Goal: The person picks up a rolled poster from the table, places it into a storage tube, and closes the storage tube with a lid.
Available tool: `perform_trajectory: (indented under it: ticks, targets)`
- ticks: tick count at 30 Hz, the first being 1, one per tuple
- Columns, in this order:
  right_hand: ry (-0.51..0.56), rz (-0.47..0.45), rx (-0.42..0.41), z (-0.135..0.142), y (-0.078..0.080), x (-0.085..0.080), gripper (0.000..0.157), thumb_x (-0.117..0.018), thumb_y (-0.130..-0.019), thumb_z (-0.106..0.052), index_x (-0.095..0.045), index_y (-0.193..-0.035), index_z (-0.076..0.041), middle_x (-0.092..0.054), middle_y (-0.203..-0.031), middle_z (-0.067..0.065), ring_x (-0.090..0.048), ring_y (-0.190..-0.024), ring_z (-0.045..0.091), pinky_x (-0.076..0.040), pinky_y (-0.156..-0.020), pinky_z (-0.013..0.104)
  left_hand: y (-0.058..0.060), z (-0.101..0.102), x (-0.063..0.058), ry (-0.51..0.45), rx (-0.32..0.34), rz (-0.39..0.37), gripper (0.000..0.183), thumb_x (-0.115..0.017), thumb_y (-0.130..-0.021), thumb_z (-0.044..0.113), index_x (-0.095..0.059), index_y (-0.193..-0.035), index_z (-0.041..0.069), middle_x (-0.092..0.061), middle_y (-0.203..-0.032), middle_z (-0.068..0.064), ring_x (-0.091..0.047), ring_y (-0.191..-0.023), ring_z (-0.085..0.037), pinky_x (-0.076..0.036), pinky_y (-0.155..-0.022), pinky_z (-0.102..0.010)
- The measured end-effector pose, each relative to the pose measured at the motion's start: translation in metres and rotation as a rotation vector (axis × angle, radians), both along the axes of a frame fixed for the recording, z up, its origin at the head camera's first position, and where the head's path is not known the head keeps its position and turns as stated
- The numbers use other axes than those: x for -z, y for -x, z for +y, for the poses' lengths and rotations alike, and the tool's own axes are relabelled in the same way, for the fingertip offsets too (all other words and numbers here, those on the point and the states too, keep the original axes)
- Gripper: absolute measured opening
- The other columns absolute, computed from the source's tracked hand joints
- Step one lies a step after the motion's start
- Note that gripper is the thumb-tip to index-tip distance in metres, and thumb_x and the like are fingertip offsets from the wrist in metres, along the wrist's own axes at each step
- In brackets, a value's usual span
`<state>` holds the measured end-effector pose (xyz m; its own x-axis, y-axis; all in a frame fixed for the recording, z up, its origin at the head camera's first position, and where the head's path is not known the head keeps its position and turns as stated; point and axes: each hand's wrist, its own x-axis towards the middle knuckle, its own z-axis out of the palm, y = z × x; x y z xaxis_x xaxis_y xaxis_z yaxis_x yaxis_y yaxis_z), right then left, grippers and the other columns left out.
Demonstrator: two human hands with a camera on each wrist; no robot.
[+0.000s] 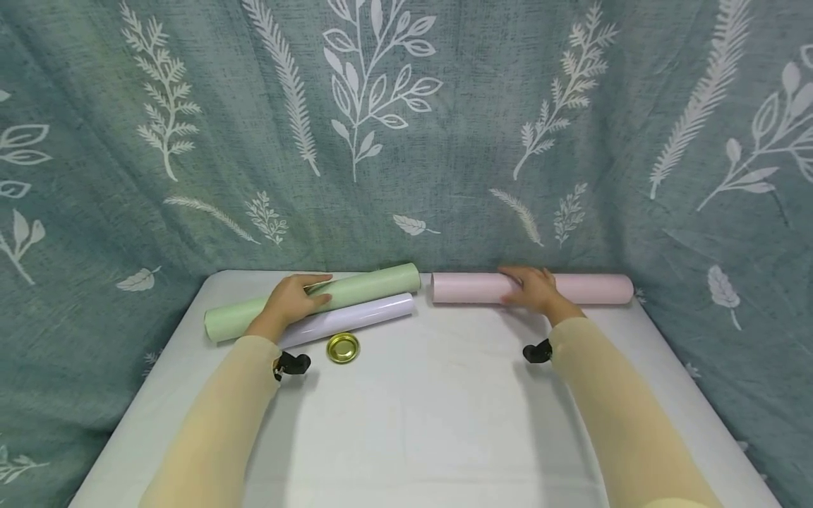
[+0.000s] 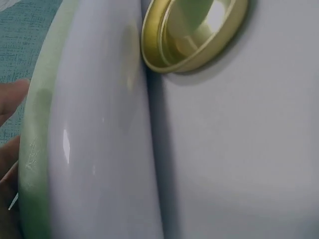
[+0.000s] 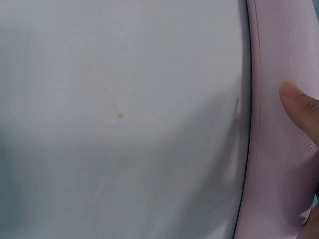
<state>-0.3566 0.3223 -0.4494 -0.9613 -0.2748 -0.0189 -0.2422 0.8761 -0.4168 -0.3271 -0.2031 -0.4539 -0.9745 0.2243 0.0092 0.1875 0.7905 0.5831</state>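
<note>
At the back left of the table lies a pale green roll (image 1: 375,283), set at a slant. My left hand (image 1: 293,302) grips it, thumb on the near side and fingers over the far side. In front of it, a glossy lavender roll (image 1: 356,319) runs almost parallel, its left end partly behind the hand. A pink roll (image 1: 593,288) lies straight along the back right. Around its middle, my right hand (image 1: 536,289) holds it; the right wrist view shows the thumb (image 3: 296,102) flat against the pink surface (image 3: 279,164).
A small round gold lid or dish (image 1: 343,348) sits just in front of the lavender roll. White cloth covers the table (image 1: 413,423). Behind and at both sides hangs a teal curtain (image 1: 457,141) with white leaf prints, close to the table's back edge.
</note>
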Motion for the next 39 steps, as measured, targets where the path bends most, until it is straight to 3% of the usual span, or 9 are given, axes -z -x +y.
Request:
perform_trajectory:
  ticks: [8,12,16,21,26,32,39]
  targets:
    - [-0.029,-0.018,0.013,-0.003,0.005,0.006,0.078,-0.082,-0.085,-0.03,-0.044,-0.153,-0.019,-0.04,-0.156,0.016,-0.027,-0.143,0.045,0.004,-0.115,0.066,-0.008,-0.003,-0.002,-0.034,0.021,0.083,0.052,-0.067,-0.094,0.044,-0.06,-0.142,0.026,-0.054,-0.146,-0.011,-0.047,-0.135,-0.038,-0.038,-0.108,-0.059]
    - [-0.065,-0.022,0.02,-0.005,0.004,0.003,0.081,-0.083,-0.084,-0.03,-0.042,-0.154,-0.02,-0.038,-0.157,0.017,-0.026,-0.143,0.046,0.002,-0.114,0.067,-0.018,-0.001,-0.01,-0.03,0.078,0.147,0.045,-0.067,-0.096,0.037,-0.063,-0.139,0.023,-0.059,-0.141,-0.007,-0.049,-0.134,-0.036,-0.037,-0.11,-0.056]
    - [-0.083,-0.001,0.023,-0.005,0.0,0.002,0.079,-0.083,-0.084,-0.029,-0.044,-0.153,-0.021,-0.039,-0.155,0.018,-0.029,-0.14,0.046,-0.005,-0.112,0.068,-0.032,0.002,-0.015,-0.024,0.136,0.165,0.041,-0.068,-0.097,0.029,-0.065,-0.136,0.02,-0.062,-0.137,-0.006,-0.052,-0.131,-0.033,-0.039,-0.109,-0.054]
    - [-0.08,0.034,0.014,-0.002,-0.006,0.004,0.077,-0.085,-0.082,-0.028,-0.05,-0.149,-0.018,-0.044,-0.15,0.022,-0.032,-0.137,0.046,-0.012,-0.107,0.069,-0.05,0.002,-0.006,0.001,0.183,0.172,0.041,-0.07,-0.096,0.027,-0.066,-0.135,0.018,-0.064,-0.135,-0.004,-0.054,-0.129,-0.032,-0.041,-0.108,-0.053]
    - [-0.07,0.046,-0.005,0.001,-0.01,0.004,0.078,-0.087,-0.079,-0.027,-0.052,-0.148,-0.015,-0.046,-0.147,0.026,-0.036,-0.136,0.046,-0.011,-0.109,0.07,-0.063,0.0,0.001,0.01,0.188,0.18,0.04,-0.07,-0.095,0.027,-0.067,-0.134,0.019,-0.065,-0.133,-0.004,-0.056,-0.126,-0.032,-0.042,-0.106,-0.053]
    - [-0.045,0.04,-0.017,0.003,-0.008,0.002,0.079,-0.087,-0.079,-0.03,-0.051,-0.149,-0.018,-0.049,-0.144,0.023,-0.041,-0.134,0.042,-0.008,-0.111,0.07,-0.067,-0.002,0.005,-0.005,0.17,0.215,0.038,-0.073,-0.093,0.024,-0.069,-0.13,0.016,-0.067,-0.13,-0.005,-0.058,-0.124,-0.031,-0.043,-0.107,-0.051]
    - [-0.073,0.033,-0.066,0.001,-0.013,-0.001,0.08,-0.085,-0.08,-0.039,-0.05,-0.15,-0.023,-0.049,-0.14,0.023,-0.045,-0.129,0.044,-0.017,-0.109,0.068,-0.069,-0.006,0.015,-0.013,0.195,0.285,0.036,-0.073,-0.093,0.019,-0.07,-0.128,0.01,-0.067,-0.129,-0.01,-0.059,-0.123,-0.034,-0.043,-0.107,-0.049]
